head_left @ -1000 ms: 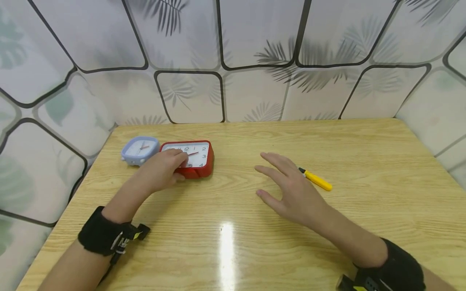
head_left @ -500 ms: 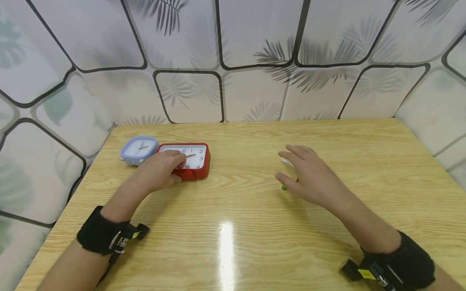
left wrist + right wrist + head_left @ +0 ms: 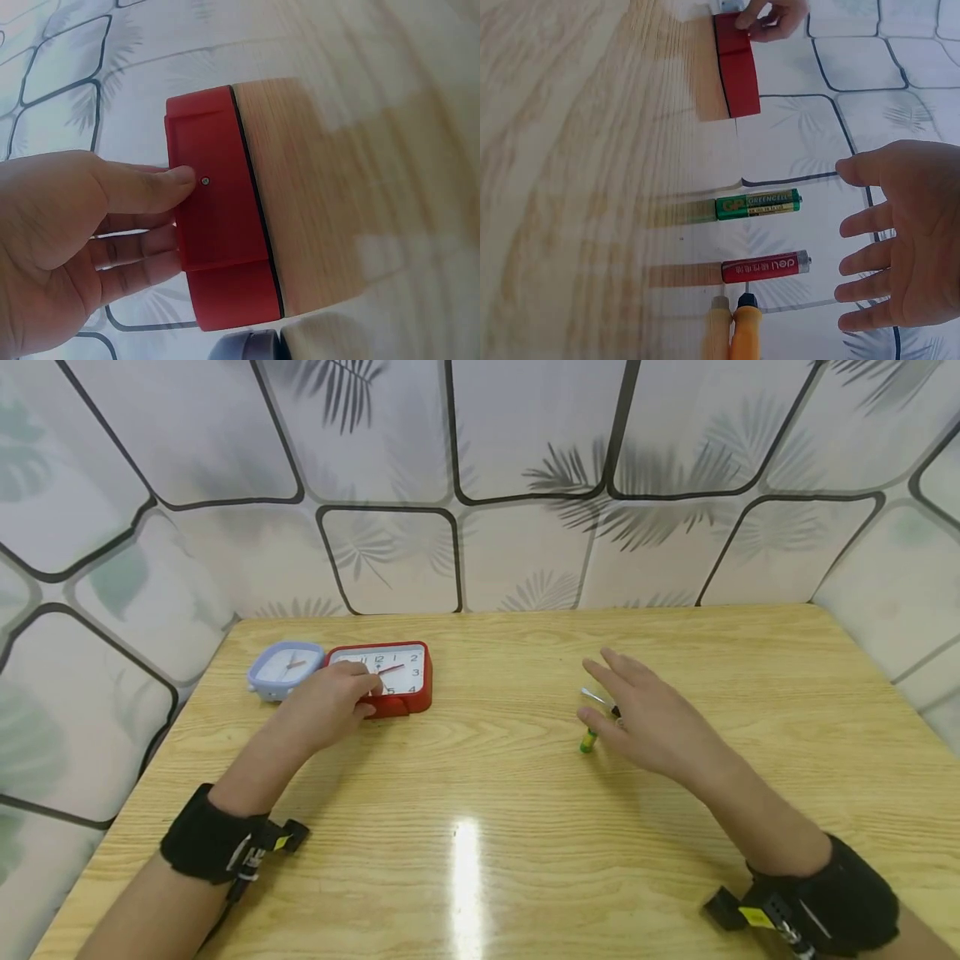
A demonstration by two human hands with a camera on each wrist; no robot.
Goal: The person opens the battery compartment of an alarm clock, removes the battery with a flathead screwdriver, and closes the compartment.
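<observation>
My left hand (image 3: 330, 697) grips the red alarm clock (image 3: 405, 670) by its left part, thumb (image 3: 161, 187) on the red side with a screw and fingers behind. A light blue alarm clock (image 3: 288, 667) sits just left of it. My right hand (image 3: 660, 718) hovers open, fingers spread, holding nothing. Near its thumb a green GP battery (image 3: 757, 204) stands upright on the table, with a red deli battery (image 3: 765, 266) standing beside it. By them lies a screwdriver (image 3: 746, 330) with a yellow handle; in the head view its shaft (image 3: 595, 695) shows and the hand hides its handle.
The wood-grain table (image 3: 510, 810) carries all these things. A patterned backdrop (image 3: 525, 556) rises behind its far edge and along both sides. Black straps with small cameras sit on both wrists.
My right hand has moved right and now covers the screwdriver handle; the green battery has come into view beside its thumb. The red clock has shifted slightly, moving left and then a little upward.
</observation>
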